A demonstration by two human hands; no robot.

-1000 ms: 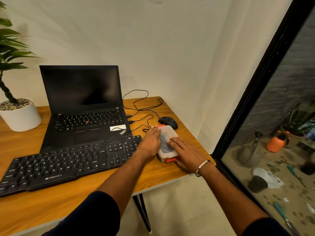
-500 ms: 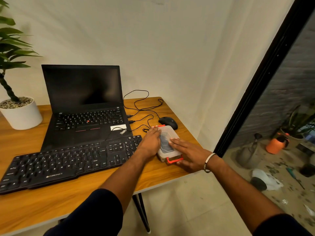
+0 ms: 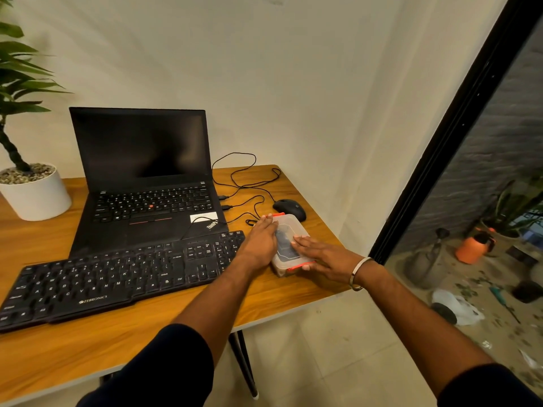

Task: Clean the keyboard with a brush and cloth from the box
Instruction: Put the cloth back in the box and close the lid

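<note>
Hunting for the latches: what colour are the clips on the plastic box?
Orange-red clips on the clear box, clearest in the head view.

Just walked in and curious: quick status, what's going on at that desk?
Left hand steadying box, right hand flat on its lid, thumb at the red clip. Lid on, keyboard untouched. Mouse just behind box.

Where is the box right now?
Head view: box sits near the table's right edge, between keyboard and mouse, under both hands.
</note>
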